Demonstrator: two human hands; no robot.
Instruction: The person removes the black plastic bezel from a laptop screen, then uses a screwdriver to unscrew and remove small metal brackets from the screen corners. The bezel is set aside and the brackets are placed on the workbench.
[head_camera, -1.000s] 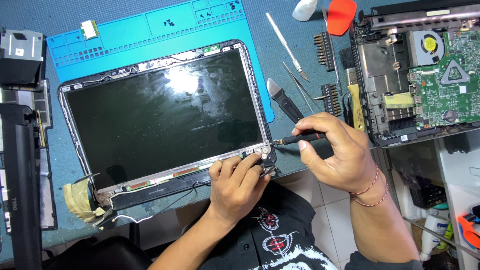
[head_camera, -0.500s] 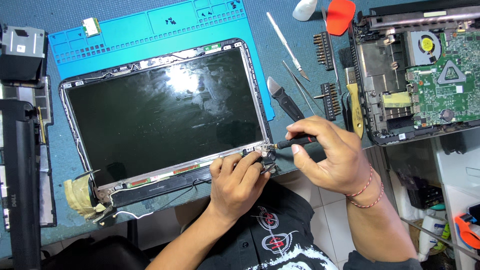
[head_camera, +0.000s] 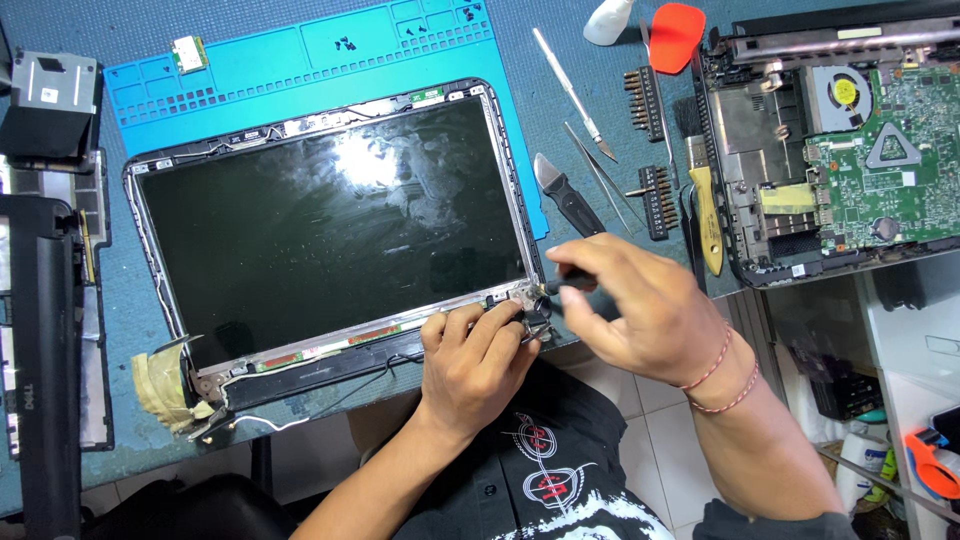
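laptop screen panel (head_camera: 330, 230) | black glossy glass, bare metal frame, lying flat, face up | hinge (head_camera: 530, 305) at its 4 o'clock corner | black-handled screwdriver (head_camera: 572, 282) tip on hinge

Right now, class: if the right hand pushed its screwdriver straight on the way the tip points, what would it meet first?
Probably the metal hinge bracket at the screen panel's lower right corner; the right hand aims its screwdriver there, beside the left hand's fingertips.

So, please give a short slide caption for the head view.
Left hand steadies the laptop screen panel at its hinge corner; right hand holds a screwdriver there.
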